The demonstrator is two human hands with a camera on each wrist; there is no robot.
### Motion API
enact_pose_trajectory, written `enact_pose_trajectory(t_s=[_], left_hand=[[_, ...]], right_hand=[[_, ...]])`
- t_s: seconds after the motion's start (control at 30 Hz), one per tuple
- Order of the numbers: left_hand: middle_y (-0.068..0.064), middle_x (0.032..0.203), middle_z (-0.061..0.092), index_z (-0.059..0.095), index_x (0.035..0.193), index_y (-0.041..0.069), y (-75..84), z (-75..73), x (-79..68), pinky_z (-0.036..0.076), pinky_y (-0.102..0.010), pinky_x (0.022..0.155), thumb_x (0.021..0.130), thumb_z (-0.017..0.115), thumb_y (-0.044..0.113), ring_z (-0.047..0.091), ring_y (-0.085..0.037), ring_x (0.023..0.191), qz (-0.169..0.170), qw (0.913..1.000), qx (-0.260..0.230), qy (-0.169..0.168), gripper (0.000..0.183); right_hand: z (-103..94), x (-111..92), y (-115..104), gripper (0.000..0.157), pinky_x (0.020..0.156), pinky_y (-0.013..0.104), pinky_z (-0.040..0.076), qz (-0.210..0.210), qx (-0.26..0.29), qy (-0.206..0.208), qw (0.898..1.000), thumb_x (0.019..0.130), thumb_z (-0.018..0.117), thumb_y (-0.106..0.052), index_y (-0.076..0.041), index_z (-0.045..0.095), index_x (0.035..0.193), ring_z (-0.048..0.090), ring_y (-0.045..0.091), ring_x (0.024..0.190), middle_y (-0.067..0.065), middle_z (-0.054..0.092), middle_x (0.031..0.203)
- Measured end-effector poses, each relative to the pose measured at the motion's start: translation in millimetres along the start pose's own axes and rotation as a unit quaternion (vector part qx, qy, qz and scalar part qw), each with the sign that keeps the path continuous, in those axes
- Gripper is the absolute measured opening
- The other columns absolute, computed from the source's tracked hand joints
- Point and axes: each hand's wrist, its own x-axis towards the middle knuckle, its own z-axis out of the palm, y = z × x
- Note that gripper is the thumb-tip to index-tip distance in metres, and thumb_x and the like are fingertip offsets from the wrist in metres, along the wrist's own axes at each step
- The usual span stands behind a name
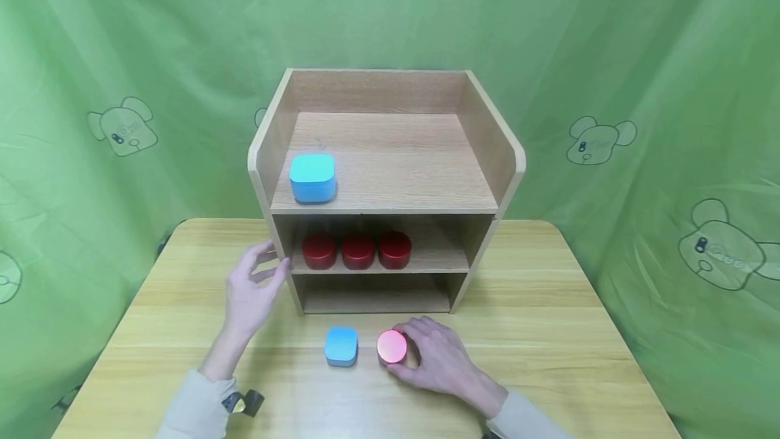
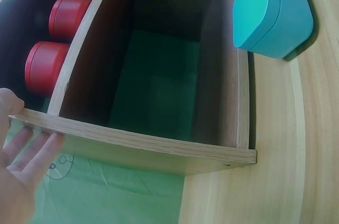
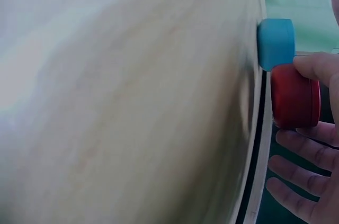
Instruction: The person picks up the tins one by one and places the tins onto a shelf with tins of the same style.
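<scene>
My right hand (image 1: pixel 440 358) pinches a round red tin (image 1: pixel 392 347) between thumb and fingers, low over the wooden table. In the right wrist view that red tin (image 3: pixel 294 97) lies between the thumb and index finger, the other fingers spread below. A small blue box (image 1: pixel 341 347) with rounded corners sits to its left. My left hand (image 1: pixel 252 286) holds the left side panel of a wooden shelf (image 1: pixel 384 210), thumb at the front edge and fingers on the outer face (image 2: pixel 34 163). Several red tins, the middle one (image 1: pixel 357 252) among them, line the middle tier.
Another blue box (image 1: pixel 313 179) stands at the front left of the shelf's top tier. The table (image 1: pixel 524 330) spreads to both sides of the shelf. A green curtain (image 1: pixel 378 5) with printed animal heads hangs behind and around it.
</scene>
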Motion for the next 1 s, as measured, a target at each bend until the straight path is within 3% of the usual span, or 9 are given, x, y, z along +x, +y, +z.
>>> enact_pose_trajectory(t_s=[0.4,0.67,1.0], left_hand=[[-0.026,0.126,0.07,0.065,0.128,-0.009,-1.1,-1.1,-0.3,0.063,-0.008,0.084,0.09,0.074,-0.01,0.065,0.006,0.105,0.002,1.0,0.003,-0.001,0.039],[-0.027,0.126,0.07,0.065,0.128,-0.009,-0.8,-1.0,-0.3,0.063,-0.008,0.084,0.089,0.074,-0.01,0.064,0.01,0.103,0.002,1.0,0.004,0.001,0.04],[-0.027,0.128,0.069,0.064,0.129,-0.009,-0.6,-0.4,0.3,0.062,-0.008,0.085,0.09,0.075,-0.009,0.063,0.01,0.105,-0.001,1.0,0.006,-0.004,0.041]], right_hand=[[-11.4,-6.0,-2.7,0.06,0.08,0.035,0.068,0.023,-0.037,0.085,0.995,0.073,0.09,-0.055,-0.017,0.075,0.117,0.07,0.018,0.098,-0.003,0.077,0.102],[-15.8,-5.0,2.5,0.063,0.069,0.026,0.065,0.027,-0.027,0.149,0.988,0.068,0.094,-0.05,-0.012,0.075,0.115,0.072,0.016,0.091,-0.001,0.078,0.1],[-35.4,-2.7,1.6,0.066,0.068,0.033,0.068,0.037,-0.018,0.195,0.98,0.067,0.095,-0.047,-0.009,0.074,0.116,0.074,0.02,0.092,0.003,0.079,0.102]])
